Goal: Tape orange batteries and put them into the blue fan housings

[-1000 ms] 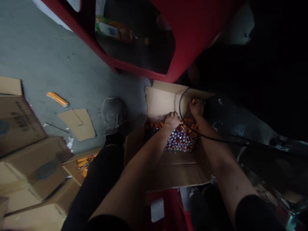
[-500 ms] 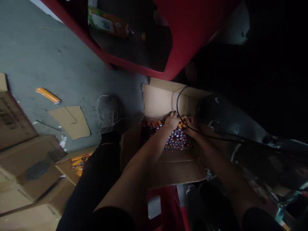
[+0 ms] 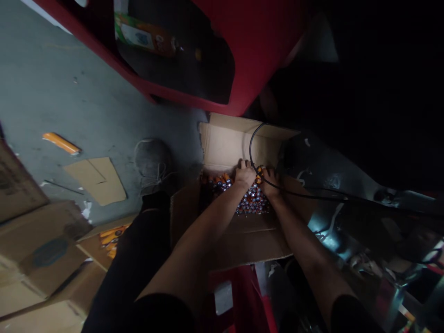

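In front of me lies an opened cardboard box holding many small orange cylinders with shiny round ends, packed like batteries. My left hand is over the far side of the pack, its fingers bent down around the cylinders there. Close to its right, my right hand curls against the same group. A few orange cylinders show lying between both hands. The fingertips are partly hidden, and the light is dim. A black cable loops over the box and passes across my right hand.
Beyond the box stands a red plastic stool, with an orange-labelled bottle seen through its opening. On the floor at left are an orange knife-like tool and a cardboard piece. Cardboard boxes stand at lower left; cluttered scraps lie right.
My right hand has moved slightly nearer to my left, covering more of the orange cylinders between them. The whole view has shifted a little, and things appear further left.
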Action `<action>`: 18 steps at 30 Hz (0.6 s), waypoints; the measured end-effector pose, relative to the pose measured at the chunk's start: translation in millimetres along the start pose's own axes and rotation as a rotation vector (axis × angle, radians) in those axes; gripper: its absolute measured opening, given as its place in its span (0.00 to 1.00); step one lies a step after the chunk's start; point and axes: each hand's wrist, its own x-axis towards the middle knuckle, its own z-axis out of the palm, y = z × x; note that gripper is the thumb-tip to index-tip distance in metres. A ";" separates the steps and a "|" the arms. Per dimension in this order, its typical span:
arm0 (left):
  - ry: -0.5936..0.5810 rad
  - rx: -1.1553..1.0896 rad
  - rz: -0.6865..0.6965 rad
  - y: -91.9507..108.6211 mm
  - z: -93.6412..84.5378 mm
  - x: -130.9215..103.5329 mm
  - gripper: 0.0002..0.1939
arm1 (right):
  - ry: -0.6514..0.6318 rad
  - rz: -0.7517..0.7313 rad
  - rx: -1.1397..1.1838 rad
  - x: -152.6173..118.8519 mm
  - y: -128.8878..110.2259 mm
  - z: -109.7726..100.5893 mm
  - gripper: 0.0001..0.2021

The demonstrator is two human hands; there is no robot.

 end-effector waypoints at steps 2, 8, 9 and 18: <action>-0.006 -0.020 -0.006 -0.6 -1.2 1.4 0.22 | 0.003 -0.024 0.025 4.8 2.8 0.2 0.30; -0.004 -0.086 -0.004 -14.4 -9.4 1.5 0.32 | 0.048 -0.148 0.158 24.2 -4.6 -8.7 0.30; 0.004 -0.099 0.001 -17.9 -11.8 1.0 0.31 | 0.066 -0.154 0.171 26.6 -9.5 -9.3 0.30; -0.002 -0.291 -0.020 -22.2 -40.2 29.4 0.18 | 0.141 -0.030 0.721 54.7 -32.0 -17.6 0.24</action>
